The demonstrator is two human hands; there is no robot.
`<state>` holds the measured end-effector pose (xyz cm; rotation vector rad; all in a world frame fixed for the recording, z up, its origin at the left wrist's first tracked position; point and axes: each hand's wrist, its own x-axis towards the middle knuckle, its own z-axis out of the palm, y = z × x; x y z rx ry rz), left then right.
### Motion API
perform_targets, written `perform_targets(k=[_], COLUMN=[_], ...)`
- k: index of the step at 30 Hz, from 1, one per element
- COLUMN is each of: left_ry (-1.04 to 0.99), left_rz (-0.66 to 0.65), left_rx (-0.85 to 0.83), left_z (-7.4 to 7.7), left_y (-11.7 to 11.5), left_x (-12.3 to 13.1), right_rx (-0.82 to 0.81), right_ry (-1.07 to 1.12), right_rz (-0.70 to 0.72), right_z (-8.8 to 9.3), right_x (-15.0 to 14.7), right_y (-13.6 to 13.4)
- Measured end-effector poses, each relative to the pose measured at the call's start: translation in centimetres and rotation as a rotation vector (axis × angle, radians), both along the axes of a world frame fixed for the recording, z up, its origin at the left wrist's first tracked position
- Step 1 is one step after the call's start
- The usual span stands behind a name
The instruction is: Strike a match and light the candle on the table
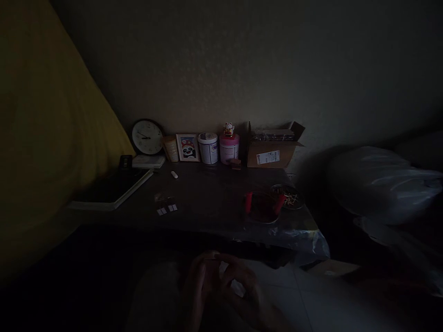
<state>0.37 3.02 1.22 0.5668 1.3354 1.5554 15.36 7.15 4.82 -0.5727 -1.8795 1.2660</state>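
Observation:
The scene is very dark. My left hand (199,286) and my right hand (242,288) are close together low in the view, in front of the table's near edge. Their fingers curl toward each other around a small pale thing (231,281) that I cannot make out. On the dark table (207,216) ahead lie small white tabs (166,209) and a clear dish (263,210) with two red pieces standing at its sides.
Along the wall stand a round clock (147,137), a small framed picture (188,147), a white tub (208,148), a pink tub (229,147) with a figurine on top, and an open cardboard box (273,150). A dark tablet (112,186) lies left. A white bag (377,184) sits right.

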Motion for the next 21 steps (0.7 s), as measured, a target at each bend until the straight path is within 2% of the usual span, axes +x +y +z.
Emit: perform_targets(k=[4,9,13,14,21], left_ry=[0.071,0.113,0.117,0.148,0.205], left_rz=[0.034,0.045,0.027,0.062,-0.067], left_rx=[-0.029,-0.034,-0.119,-0.135,-0.049], left_z=[-0.5,0.2,0.7,0.9,4.0], left_y=[0.0,0.0,0.2,0.1,-1.7], left_x=[0.2,-0.1,-0.4,-0.5,-0.2], right_rx=[-0.032,-0.028,-0.087,-0.100,-0.206], right_ry=[-0.010,0.051,0.100,0.105,0.159], right_rz=[-0.009,0.002,-0.034,-0.043,-0.025], right_z=[0.1,0.3,0.3,0.3,0.7], right_x=[0.0,-0.1,-0.2,-0.2,-0.3], right_y=[-0.2,0.1,0.3,0.3,0.2])
